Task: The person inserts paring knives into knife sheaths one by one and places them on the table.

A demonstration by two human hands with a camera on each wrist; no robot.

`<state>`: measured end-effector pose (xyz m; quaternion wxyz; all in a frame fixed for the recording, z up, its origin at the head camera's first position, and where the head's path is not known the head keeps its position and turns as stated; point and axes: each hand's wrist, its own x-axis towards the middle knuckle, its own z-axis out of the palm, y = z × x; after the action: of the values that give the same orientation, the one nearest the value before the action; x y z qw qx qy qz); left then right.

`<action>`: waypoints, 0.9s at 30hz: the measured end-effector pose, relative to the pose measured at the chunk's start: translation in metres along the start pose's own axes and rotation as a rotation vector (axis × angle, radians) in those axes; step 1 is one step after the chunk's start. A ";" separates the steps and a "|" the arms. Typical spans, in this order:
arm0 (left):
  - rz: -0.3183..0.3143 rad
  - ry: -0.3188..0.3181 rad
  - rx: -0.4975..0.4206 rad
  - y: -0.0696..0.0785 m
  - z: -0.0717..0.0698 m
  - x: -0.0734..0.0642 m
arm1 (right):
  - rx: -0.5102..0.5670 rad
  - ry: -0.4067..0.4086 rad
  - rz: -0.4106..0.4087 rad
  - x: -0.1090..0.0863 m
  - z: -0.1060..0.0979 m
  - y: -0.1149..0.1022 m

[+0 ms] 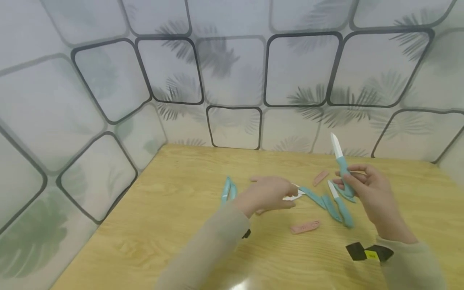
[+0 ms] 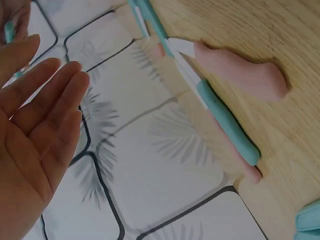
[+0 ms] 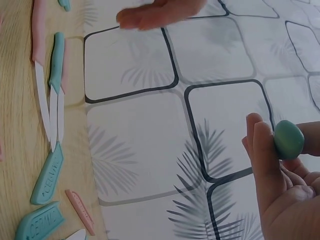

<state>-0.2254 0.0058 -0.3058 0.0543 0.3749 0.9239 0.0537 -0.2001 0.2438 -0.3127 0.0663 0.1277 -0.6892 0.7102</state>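
My right hand (image 1: 373, 197) grips a knife (image 1: 342, 163) by its teal handle, raised over the table with its white blade pointing up. In the right wrist view only the rounded handle end (image 3: 289, 140) shows between finger and thumb. My left hand (image 1: 272, 194) hovers with extended fingers, holding nothing. Near it, in the left wrist view, lie a pink-handled knife (image 2: 245, 72), a teal-handled knife (image 2: 227, 122) and another pink handle (image 2: 237, 154), partly hidden. Close to my right hand, another teal-handled knife (image 1: 344, 211) lies beside a teal sheath (image 1: 331, 208).
More teal sheaths (image 1: 312, 197) and two pink sheaths (image 1: 305, 227) lie scattered on the wooden table (image 1: 145, 241). Two teal pieces (image 1: 225, 191) lie side by side left of my left hand. A patterned wall (image 1: 233, 127) bounds the table's back and left.
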 end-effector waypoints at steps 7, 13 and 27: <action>0.100 -0.168 0.133 0.032 0.008 0.048 | -0.001 0.019 -0.012 -0.004 -0.001 -0.006; 0.120 -0.157 0.172 0.057 0.022 0.080 | -0.044 0.035 -0.017 -0.006 -0.001 -0.013; -0.051 -0.196 -0.016 0.085 0.049 0.111 | -0.019 0.028 -0.058 -0.005 -0.001 -0.019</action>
<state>-0.2393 0.1468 -0.3491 0.1488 0.3544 0.9229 0.0230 -0.1902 0.2462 -0.2963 0.0978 0.1371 -0.6907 0.7032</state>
